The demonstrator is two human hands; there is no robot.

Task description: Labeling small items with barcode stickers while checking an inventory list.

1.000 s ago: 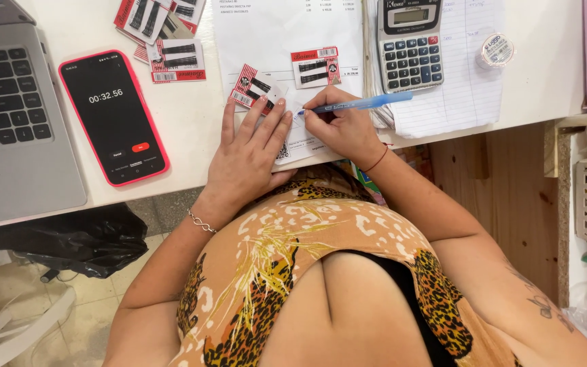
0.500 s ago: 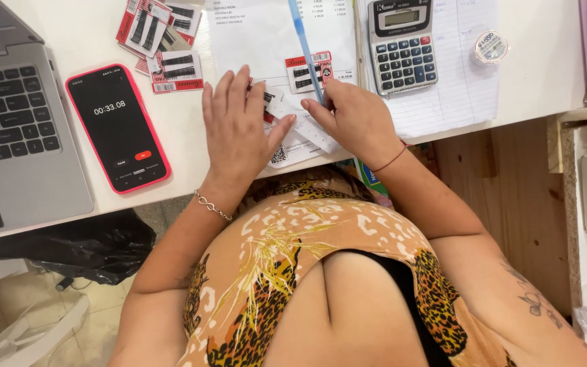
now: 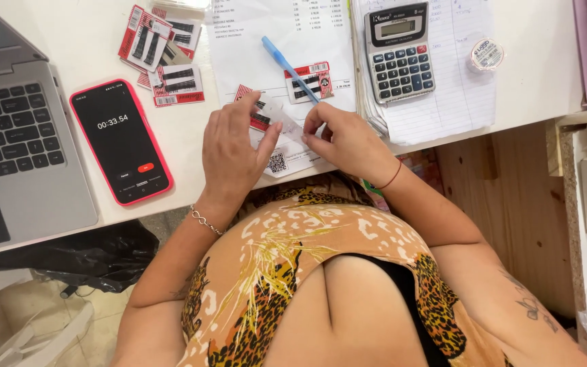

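Now lying loose on the printed sheet (image 3: 276, 41), the blue pen (image 3: 290, 68), gripped in the right hand (image 3: 348, 139) half a second ago. Head view: both hands now pulled in toward the near edge of the white surface (image 3: 524, 95), meeting over a small clear packet (image 3: 281, 117). Pinching the packet's left end between thumb and curled fingers (image 3: 247, 102), the left hand (image 3: 234, 153), a thin bracelet (image 3: 205, 221) circling its wrist. Closing narrowly on the packet's right end, the right hand's fingertips (image 3: 309, 122), a red cord (image 3: 392, 178) at that wrist. Resting just beyond the hands, two red-and-white cards of hairpins (image 3: 310, 80), one partly hidden by the left hand. Lying further left, more such cards (image 3: 164, 51) in a loose heap, then a red-cased phone (image 3: 122, 141) showing a running timer, then a laptop (image 3: 18, 146). Sitting to the right on a lined notepad (image 3: 456, 88), a grey calculator (image 3: 399, 51), with a roll of tape (image 3: 487, 54) near it.
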